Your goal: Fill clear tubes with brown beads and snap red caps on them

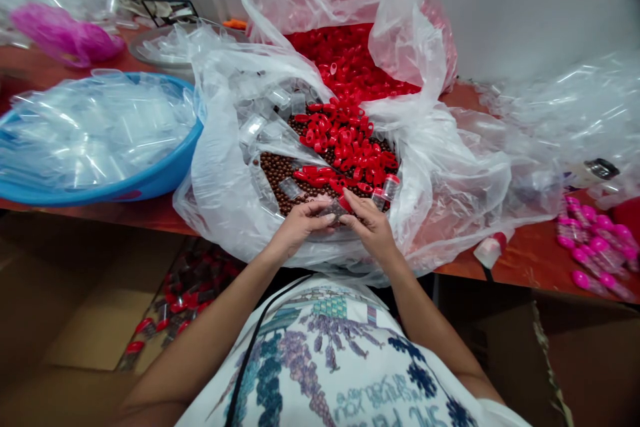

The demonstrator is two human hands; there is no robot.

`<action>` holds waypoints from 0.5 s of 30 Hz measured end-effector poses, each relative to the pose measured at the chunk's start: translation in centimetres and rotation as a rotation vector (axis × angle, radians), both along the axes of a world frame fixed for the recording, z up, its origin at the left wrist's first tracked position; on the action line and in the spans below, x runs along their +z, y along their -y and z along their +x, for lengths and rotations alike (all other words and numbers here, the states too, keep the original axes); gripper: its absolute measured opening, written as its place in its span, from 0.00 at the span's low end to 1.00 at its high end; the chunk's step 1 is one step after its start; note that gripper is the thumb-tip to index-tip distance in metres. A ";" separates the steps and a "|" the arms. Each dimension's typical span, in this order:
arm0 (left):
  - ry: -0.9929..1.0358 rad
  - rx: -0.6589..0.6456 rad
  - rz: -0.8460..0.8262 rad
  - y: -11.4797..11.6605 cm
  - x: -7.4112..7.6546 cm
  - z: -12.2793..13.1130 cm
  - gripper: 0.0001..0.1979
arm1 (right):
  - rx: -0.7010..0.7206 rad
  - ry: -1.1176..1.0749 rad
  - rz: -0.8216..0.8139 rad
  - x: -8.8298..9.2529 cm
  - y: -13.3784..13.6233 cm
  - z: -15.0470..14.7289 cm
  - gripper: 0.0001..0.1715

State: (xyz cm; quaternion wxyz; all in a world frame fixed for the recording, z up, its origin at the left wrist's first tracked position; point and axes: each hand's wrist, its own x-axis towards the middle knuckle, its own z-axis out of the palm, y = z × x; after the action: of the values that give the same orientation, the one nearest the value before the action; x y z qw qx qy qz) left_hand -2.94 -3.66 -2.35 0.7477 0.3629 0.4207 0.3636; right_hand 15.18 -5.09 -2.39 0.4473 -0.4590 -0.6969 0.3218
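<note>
My left hand [299, 227] is closed around a small clear plastic bottle [334, 208] above the front of an opened plastic bag [220, 167]. The fingers of my right hand [371, 221] pinch a red cap [345, 203] at the bottle's right end. Whether the cap is fully seated I cannot tell. Beneath and beyond my hands lie small brown balls [275, 173], with a heap of loose red caps [345, 133] on top. Several clear bottles [255, 127] rest at the bag's left side, and a capped bottle [391, 187] stands right of my right hand.
A blue basin [165, 177] full of clear plastic pieces stands left. Behind, another bag [310, 3] holds many red caps [340, 47]. Pink-capped tubes [595, 240] lie at the right. Below the table's front edge, an open carton [95, 320] holds red-capped bottles [173, 307].
</note>
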 end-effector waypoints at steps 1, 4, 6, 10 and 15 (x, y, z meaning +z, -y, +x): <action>0.000 -0.001 0.004 0.0 -0.1 0.0 0.21 | -0.002 0.016 0.025 -0.2 0.1 -0.1 0.26; -0.004 -0.026 0.000 -0.1 -0.3 0.0 0.21 | -0.002 0.057 0.096 -0.7 0.3 -0.4 0.27; 0.007 -0.034 0.001 -0.1 -0.4 0.0 0.20 | 0.005 0.085 0.133 -0.9 0.4 -0.5 0.29; 0.016 -0.009 -0.002 -0.1 -0.6 0.1 0.19 | 0.007 0.137 0.188 -1.1 0.3 -0.6 0.33; -0.001 0.092 0.043 0.0 -0.7 0.6 0.19 | -0.003 0.263 0.254 -1.3 -0.1 -1.0 0.46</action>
State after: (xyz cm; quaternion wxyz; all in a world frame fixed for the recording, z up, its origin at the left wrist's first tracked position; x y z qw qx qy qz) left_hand -2.30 -3.62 -3.01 0.7219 0.3595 0.4295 0.4064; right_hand 14.18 -4.99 -3.72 0.4072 -0.4378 -0.7839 0.1677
